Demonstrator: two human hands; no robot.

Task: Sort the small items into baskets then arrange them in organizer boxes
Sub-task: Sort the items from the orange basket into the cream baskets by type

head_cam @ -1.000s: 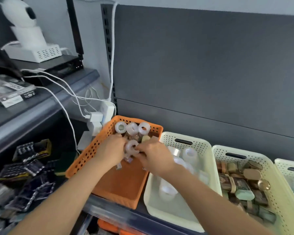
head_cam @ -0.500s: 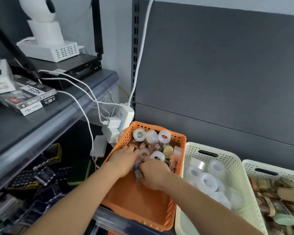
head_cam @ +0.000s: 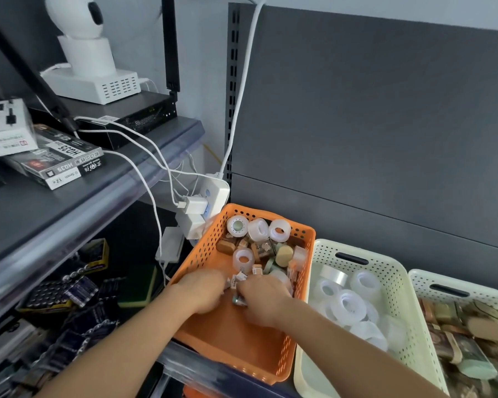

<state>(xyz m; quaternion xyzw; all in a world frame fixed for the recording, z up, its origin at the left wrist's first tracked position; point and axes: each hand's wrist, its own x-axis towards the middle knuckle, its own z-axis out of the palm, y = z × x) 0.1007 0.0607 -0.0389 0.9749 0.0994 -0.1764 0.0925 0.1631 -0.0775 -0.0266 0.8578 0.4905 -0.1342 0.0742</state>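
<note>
**Change, against one second ago:** your left hand and right hand have drawn back from the far rolls. They are now at the near edge of the pile in the orange basket. The view has swung left, and the rightmost basket is out of sight.

**Grip, both hands:** blurred, fingers down among the small items; you cannot tell whether either holds anything. A small grey piece lies between the hands, just beside the right one.

**Beyond the hands:** three tape rolls in a row at the basket's far wall, unmoved.

**Right of the right hand:**
- cream basket with clear rolls
- second cream basket with tins and wrapped packs

**Left of the left hand:**
- power strip with white plugs
- upper shelf carrying a black router, a white camera and boxed stationery
- battery packs below

**Behind all:** dark grey panel.
</note>
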